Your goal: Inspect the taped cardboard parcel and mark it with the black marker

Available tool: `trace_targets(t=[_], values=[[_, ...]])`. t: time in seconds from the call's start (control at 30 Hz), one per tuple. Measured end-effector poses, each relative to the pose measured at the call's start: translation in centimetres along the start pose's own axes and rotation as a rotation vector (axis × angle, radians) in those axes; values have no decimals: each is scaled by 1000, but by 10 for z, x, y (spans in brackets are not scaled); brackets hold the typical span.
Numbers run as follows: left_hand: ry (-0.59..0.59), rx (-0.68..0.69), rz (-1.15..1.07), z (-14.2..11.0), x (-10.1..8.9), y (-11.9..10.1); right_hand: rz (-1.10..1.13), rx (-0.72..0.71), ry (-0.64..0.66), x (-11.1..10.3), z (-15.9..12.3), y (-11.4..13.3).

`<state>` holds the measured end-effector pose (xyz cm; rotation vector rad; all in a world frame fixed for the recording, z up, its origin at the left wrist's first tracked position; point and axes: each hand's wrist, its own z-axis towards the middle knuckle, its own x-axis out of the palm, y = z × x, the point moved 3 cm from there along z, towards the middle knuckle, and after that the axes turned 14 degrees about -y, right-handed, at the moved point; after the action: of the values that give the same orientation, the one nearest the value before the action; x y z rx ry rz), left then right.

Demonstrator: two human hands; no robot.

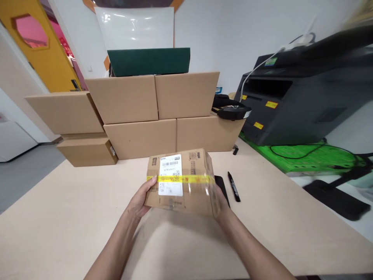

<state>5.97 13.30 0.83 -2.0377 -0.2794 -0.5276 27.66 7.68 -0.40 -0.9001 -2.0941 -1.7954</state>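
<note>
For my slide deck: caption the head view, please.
Left hand and right hand hold a taped, labelled box over a table.

This looks like an office, or a storeroom belonging to one — a bulky dark grey printer (300,112) stands at the right on a bright green base (278,160). Plain cardboard boxes (140,138) stand stacked along the far side of a pale table (72,217), where a black marker (234,187) lies near a labelled parcel (196,198). Behind — a white wall (201,35), a glossy white panel (135,29) and a yellow door (43,66).
</note>
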Motion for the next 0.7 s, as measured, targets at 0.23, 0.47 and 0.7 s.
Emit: trace_targets(t=[0.23,0.47,0.7], values=[[-21,-107,-65,11,-17,-4,24,-285,30,-1,0,16],[202,-300,-54,13,-18,18,-252,-527,212,7,-16,12],[222,-216,-105,18,-14,35,-547,-726,235,21,-32,14]])
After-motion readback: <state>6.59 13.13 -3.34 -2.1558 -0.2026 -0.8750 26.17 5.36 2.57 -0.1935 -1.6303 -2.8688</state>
